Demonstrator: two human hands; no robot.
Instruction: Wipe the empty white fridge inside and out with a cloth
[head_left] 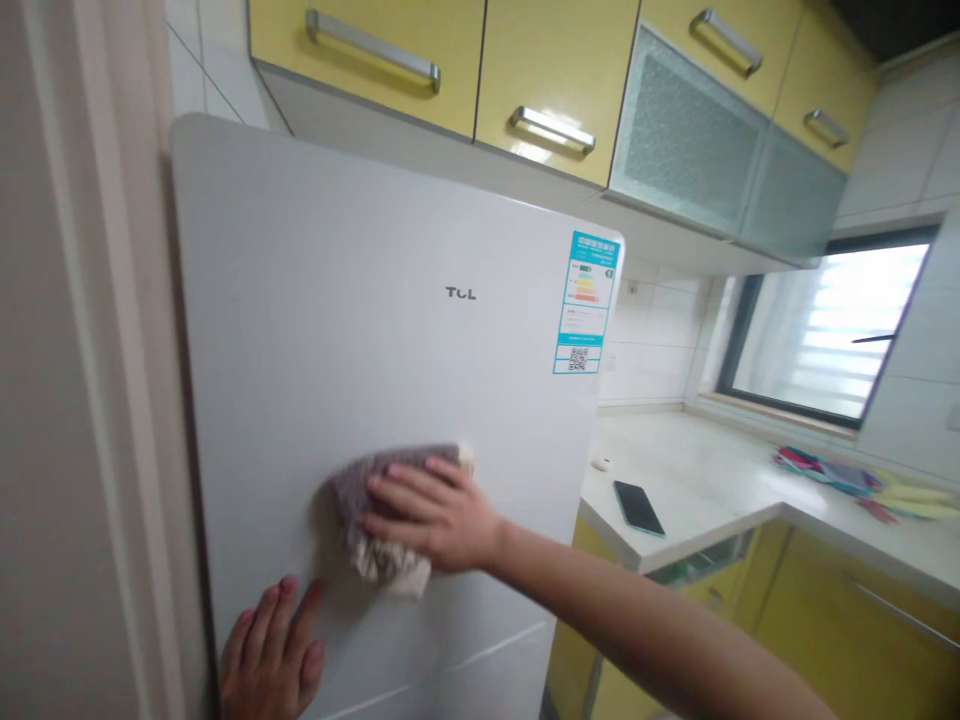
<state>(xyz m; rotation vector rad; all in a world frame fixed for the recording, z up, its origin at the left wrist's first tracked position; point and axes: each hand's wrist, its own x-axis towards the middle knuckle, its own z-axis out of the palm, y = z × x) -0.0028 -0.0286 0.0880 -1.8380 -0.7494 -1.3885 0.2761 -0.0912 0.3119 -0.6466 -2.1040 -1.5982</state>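
Right hand (pixel 442 515), fingers flat, presses cloth (pixel 352 500) on fridge door (pixel 337 300) at mid-height. Left hand (pixel 270 655) rests open below. Wiped extent: cannot tell.

The fridge door (pixel 337 330) reads "TCL"; its blue energy label (pixel 586 302) bears a QR code, print too small to read.

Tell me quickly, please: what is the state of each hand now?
Left hand: open, flat on the fridge door, holding nothing.
Right hand: open, fingers flat, pressing a cloth against the fridge door.
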